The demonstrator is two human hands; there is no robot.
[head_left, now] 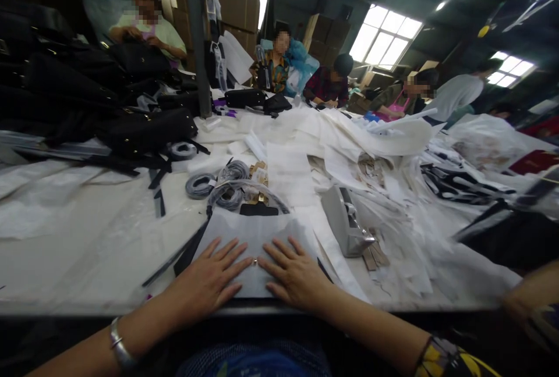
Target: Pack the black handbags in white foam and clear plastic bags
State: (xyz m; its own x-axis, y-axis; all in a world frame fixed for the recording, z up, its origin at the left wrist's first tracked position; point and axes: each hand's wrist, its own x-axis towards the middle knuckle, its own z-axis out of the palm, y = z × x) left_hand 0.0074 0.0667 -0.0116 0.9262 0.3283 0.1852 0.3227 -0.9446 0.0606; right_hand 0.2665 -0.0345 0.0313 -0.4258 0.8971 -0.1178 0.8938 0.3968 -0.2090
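A black handbag [183, 262] lies at the table's near edge with a sheet of white tissue paper [262, 228] spread over its front. My left hand [213, 272] rests flat on the left half of the paper, fingers spread. On the right half my right hand [292, 272] lies flat too, fingers apart. Between my fingertips a small metal clasp [255, 262] shows at the paper's middle. The bag's handle [244, 182], wrapped in clear film, arches beyond the paper's far edge. Most of the bag is hidden under the paper and my hands.
Coiled grey straps [200, 186] lie behind the bag. A grey tape dispenser [347, 223] stands to the right. Black handbags [144, 130] are piled at the left, and white paper sheets [292, 167] cover the middle. A co-worker's arm [535, 290] reaches in at the right; several people work opposite.
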